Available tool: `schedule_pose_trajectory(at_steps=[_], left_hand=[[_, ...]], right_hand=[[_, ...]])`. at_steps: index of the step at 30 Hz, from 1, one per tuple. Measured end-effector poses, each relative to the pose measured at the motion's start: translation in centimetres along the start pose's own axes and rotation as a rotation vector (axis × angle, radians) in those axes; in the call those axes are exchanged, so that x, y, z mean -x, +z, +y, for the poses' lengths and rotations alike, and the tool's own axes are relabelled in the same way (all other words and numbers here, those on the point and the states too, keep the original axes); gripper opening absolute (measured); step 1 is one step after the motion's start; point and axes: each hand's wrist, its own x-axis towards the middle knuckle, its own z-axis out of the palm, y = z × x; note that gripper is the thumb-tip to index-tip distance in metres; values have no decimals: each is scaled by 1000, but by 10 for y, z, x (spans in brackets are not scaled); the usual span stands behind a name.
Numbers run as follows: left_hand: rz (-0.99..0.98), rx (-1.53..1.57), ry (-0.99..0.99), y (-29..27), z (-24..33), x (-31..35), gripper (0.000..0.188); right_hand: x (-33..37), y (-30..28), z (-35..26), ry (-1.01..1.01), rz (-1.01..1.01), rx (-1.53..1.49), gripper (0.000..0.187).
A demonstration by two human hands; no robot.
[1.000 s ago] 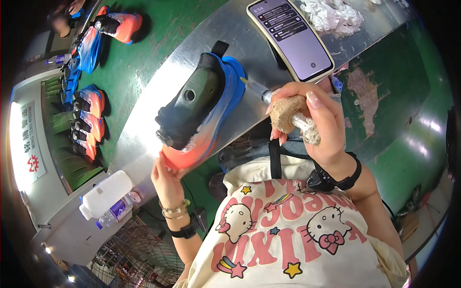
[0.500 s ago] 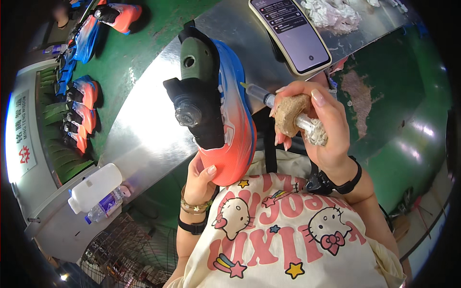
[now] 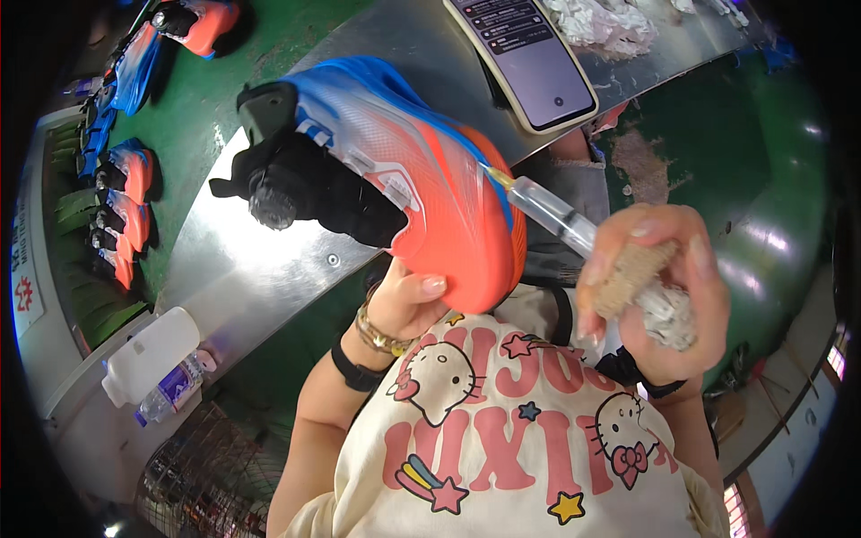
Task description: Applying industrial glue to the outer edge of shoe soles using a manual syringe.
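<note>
A running shoe (image 3: 421,197), blue fading through white to coral, lies tilted on its side with its sole edge turned right. Black stuff and a clear knob fill its opening. My left hand (image 3: 408,300) grips the coral heel from below, thumb on the near side. In my right hand (image 3: 664,287) is a syringe (image 3: 556,212) with clear barrel and yellowish tip. That tip meets the shoe along the seam between upper and sole. The same hand also clasps a tan, crumbly-looking block (image 3: 632,278) around the syringe; its whitish rear end is crusted.
A phone (image 3: 538,72) with a lit screen lies on the metal table (image 3: 260,215), near crumpled white tissue (image 3: 605,25). More coral and blue shoes (image 3: 126,211) stand at the left on green racks. A white bottle (image 3: 152,354) and a clear plastic bottle (image 3: 170,390) lie at lower left.
The shoe has turned so its sole edge faces right, its toe swinging left. My right hand has moved right and down, and the syringe tip now touches the seam.
</note>
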Motion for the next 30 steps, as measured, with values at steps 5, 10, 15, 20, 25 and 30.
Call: schedule_pose_trajectory(at_steps=[5,10,15,20,25,30], left_hand=[[-147,145,-22,10,-11,-43,51],[-158,99,33,22,-15,-77,44],[-194,72,48,29,-15,-96,40],[-187,1,75,30,-15,-107,54],[-239,-6,142,34,-17,-119,48],[-249,7,240,45,-17,-127,43]], right_hand=[[9,-4,-11,-133,55,-10,33],[11,-18,-9,-276,47,-3,33],[10,-22,-12,-311,102,71,33],[10,-26,-10,-338,80,66,33],[14,-24,-14,-292,109,83,34],[7,-31,-6,-385,-82,144,35]])
